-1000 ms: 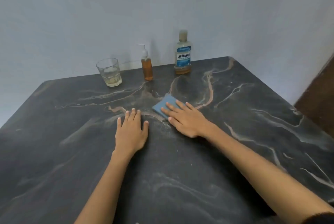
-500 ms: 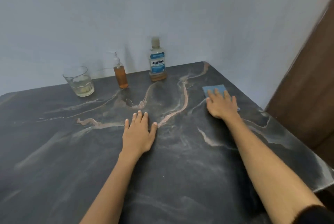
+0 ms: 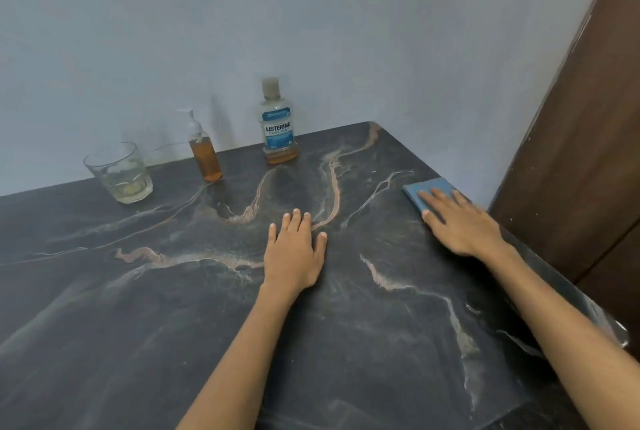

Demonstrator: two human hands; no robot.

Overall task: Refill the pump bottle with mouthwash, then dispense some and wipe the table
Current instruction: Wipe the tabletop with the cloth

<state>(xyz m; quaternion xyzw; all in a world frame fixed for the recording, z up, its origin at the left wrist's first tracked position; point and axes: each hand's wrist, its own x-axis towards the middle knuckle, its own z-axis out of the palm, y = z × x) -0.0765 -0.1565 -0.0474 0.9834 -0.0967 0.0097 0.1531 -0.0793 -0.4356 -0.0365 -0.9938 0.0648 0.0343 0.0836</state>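
Dark marbled stone forms the surface (image 3: 381,343), set against a pale wall. By its far edge stand a glass (image 3: 119,173), the pump bottle (image 3: 204,155) and the mouthwash bottle (image 3: 278,124). At the right edge, the right hand (image 3: 460,225) presses flat, fingers spread, on a blue cloth (image 3: 427,188); unwiped stone lies to its left. The left hand (image 3: 294,253) rests open and empty mid-surface.

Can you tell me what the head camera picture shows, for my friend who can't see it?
A person's right hand presses a blue cloth flat near the right edge of a dark marble table, while the left hand rests flat mid-table. At the back stand a glass, a pump bottle and a mouthwash bottle.
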